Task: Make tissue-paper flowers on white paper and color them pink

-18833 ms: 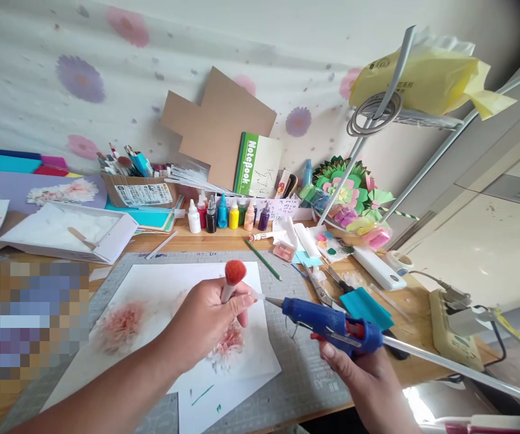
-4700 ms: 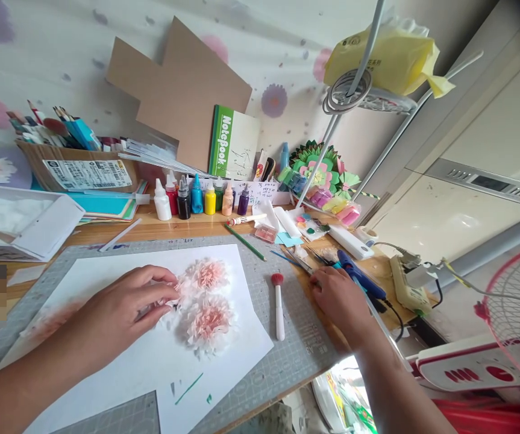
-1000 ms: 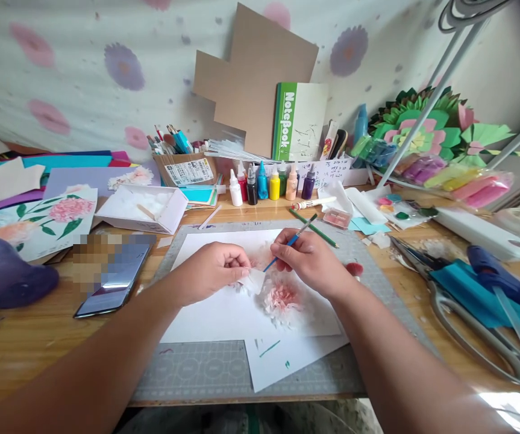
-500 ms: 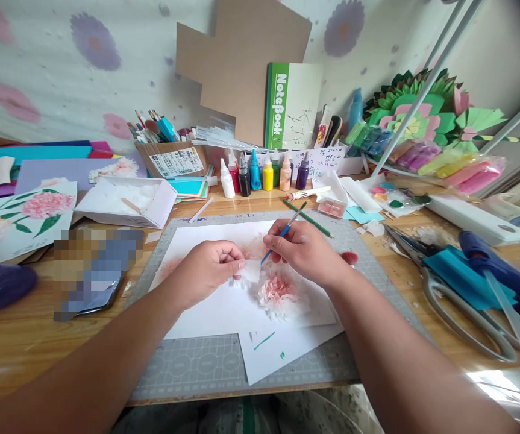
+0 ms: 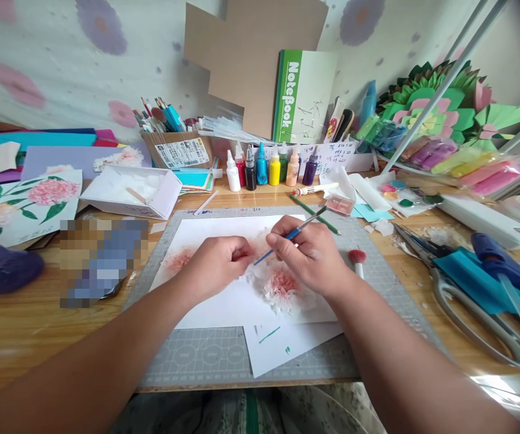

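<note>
My left hand (image 5: 221, 262) is pinched closed over the white sheet (image 5: 212, 310); whatever lies between its fingertips is hidden. In my right hand (image 5: 309, 250) is a slim blue paintbrush (image 5: 292, 233), gripped like a pen. Its bristles point up and to the right, while the thin handle end points down toward the left fingertips. Just below the right hand, a ruffled pink-and-white paper flower (image 5: 282, 286) stands out from the sheet. Another pink flower patch (image 5: 179, 260) shows on the sheet, left of my left hand.
A grey cutting mat (image 5: 196, 361) lies under the sheets. A fluffy makeup brush (image 5: 357, 258) and a green pencil (image 5: 327, 222) lie near my right hand. Paint bottles (image 5: 261, 169) stand behind; large scissors (image 5: 449, 295) lie right, a white box (image 5: 160, 202) left.
The small white paper piece seen in my left fingers no longer shows clearly. The brush handle's end has moved closer to those fingertips. The whole view has shifted slightly.
</note>
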### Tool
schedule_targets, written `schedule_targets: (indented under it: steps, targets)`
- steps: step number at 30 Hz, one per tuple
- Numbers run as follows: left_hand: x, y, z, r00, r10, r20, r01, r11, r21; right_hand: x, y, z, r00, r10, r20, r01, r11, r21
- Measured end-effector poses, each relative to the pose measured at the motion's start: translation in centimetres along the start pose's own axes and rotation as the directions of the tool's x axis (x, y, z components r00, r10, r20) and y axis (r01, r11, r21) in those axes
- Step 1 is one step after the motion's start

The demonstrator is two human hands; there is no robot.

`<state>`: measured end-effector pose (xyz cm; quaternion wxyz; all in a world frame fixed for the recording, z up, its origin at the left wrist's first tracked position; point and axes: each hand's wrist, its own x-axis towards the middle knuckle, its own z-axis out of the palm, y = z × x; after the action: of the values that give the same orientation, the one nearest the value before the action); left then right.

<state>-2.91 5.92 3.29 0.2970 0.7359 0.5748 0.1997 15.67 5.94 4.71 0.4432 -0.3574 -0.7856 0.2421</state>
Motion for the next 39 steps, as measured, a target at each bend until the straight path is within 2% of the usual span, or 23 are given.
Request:
schedule_targets:
  steps: [7, 12, 16, 19, 25, 30, 39]
  targets:
    - [-0.2, 0.1, -0.9, 0.999, 0.009, -0.031, -0.009, 1.000, -0.012, 0.0, 0.5, 0.5, 0.993, -0.087, 0.077, 0.096, 0.987, -0.125]
    - [0.0, -0.8, -1.6, 0.987, 0.040, -0.153, -0.042, 0.999, -0.015, -0.2, 0.7, 0.8, 0.977, -0.182, 0.116, 0.202, 0.959, -0.198]
    - [0.3, -1.6, -1.4, 0.967, 0.120, -0.226, -0.101, 0.990, 0.094, -0.4, 0.5, 0.8, 0.966, -0.243, 0.092, 0.256, 0.949, -0.186]
    - [0.4, -1.9, -1.2, 0.965, 0.165, -0.206, -0.139, 0.981, 0.136, -0.5, 0.4, 0.8, 0.967, -0.245, 0.064, 0.253, 0.949, -0.187]
    - [0.3, -1.7, -1.2, 0.981, 0.127, -0.144, -0.100, 0.979, 0.176, -0.6, 0.6, 0.8, 0.958, -0.285, 0.020, 0.285, 0.945, -0.158]
    - [0.3, -1.7, -1.2, 0.984, 0.130, -0.119, -0.107, 0.976, 0.189, -0.7, 0.3, 0.7, 0.947, -0.317, 0.050, 0.320, 0.927, -0.194]
    - [0.4, -1.8, -1.3, 0.992, 0.087, -0.096, -0.065, 0.975, 0.211, -0.7, 0.1, 1.2, 0.962, -0.247, 0.119, 0.272, 0.916, -0.294]
